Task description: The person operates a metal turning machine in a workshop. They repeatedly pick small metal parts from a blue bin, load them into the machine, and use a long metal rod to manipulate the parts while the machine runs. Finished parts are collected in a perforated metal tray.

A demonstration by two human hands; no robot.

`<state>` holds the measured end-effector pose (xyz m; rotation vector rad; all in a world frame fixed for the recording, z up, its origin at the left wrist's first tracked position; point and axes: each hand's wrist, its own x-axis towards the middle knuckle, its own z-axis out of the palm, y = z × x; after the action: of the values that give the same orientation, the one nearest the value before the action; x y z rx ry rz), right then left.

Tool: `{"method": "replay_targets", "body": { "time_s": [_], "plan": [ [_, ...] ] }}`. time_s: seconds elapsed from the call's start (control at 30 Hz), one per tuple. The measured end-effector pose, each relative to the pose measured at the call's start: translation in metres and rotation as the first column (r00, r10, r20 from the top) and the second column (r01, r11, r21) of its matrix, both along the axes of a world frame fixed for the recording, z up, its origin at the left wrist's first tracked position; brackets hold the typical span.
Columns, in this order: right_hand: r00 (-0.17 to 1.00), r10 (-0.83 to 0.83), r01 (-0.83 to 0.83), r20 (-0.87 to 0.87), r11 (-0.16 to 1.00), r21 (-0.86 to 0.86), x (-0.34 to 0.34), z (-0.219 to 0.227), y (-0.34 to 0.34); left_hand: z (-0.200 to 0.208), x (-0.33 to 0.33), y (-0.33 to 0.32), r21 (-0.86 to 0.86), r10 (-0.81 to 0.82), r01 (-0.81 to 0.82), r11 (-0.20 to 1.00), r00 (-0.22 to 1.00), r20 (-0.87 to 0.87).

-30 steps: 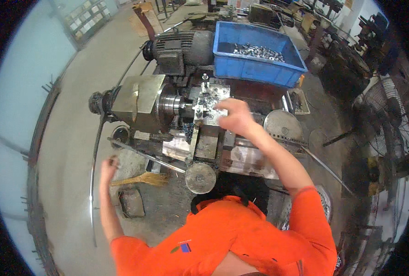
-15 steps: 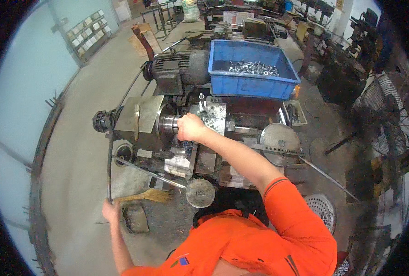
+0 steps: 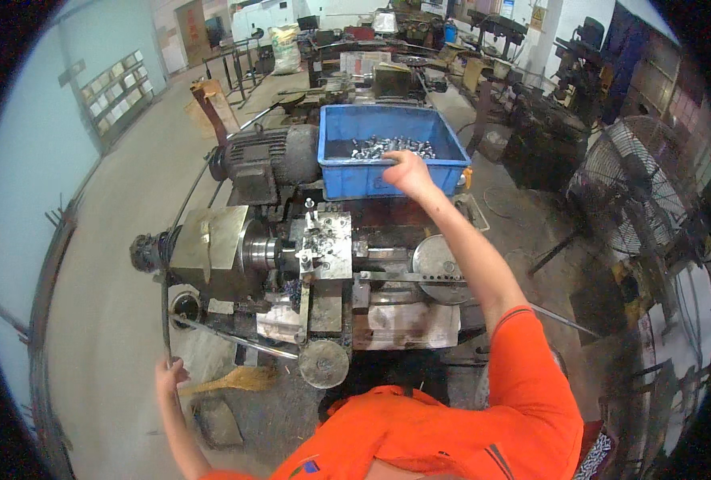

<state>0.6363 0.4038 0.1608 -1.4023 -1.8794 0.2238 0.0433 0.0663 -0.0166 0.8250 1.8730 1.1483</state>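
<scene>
At the front rim of a blue plastic bin (image 3: 391,180), my right hand (image 3: 409,174) has its fingers closed and pointing left. Whatever it may hold is too small to make out. Inside the bin lie many small shiny metal parts (image 3: 371,149). My left hand (image 3: 171,374) is wrapped round the lower end of a long dark lever (image 3: 166,316), left of the lathe. The lathe's headstock (image 3: 203,250) carries a bright round spindle nose (image 3: 261,253). To its right, a tool block (image 3: 329,248) is strewn with metal chips.
An electric motor (image 3: 263,160) sits behind the headstock. Toward me are a round handwheel (image 3: 323,364) and a slanting metal rod (image 3: 239,340). A straw broom (image 3: 243,378) and a dustpan (image 3: 218,422) lie on the floor. A large fan (image 3: 631,188) stands at right.
My right hand has left the spindle nose and moved away and to the right, up to the bin. My left hand stays at the lever's end. The view has tilted up.
</scene>
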Motion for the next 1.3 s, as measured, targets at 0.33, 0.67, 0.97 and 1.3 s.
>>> {"method": "replay_targets", "body": {
  "time_s": [0.33, 0.67, 0.97, 1.3],
  "plan": [
    [0.860, 0.508, -0.505, -0.053, 0.828, -0.244, -0.009, -0.106, -0.186, -0.018, -0.012, -0.001, 0.084, 0.016, -0.013, 0.996, 0.999, -0.032],
    [0.732, -0.657, 0.634, -0.182, 0.754, -0.172, 0.151, -0.229, -0.452, -0.059, -0.021, 0.003, -0.141, 0.130, -0.113, 0.984, 0.984, 0.123],
    [-0.080, -0.996, 0.997, -0.051, -0.078, -0.024, 0.282, -0.315, -0.608, -0.052, 0.009, 0.034, -0.136, 0.080, -0.065, 0.989, 0.991, 0.112],
    [-0.063, -0.927, 0.957, 0.369, -0.162, -0.242, 0.285, -0.306, -0.524, -0.051, 0.020, 0.035, -0.153, 0.074, -0.054, 0.987, 0.989, 0.124]
  ]
}}
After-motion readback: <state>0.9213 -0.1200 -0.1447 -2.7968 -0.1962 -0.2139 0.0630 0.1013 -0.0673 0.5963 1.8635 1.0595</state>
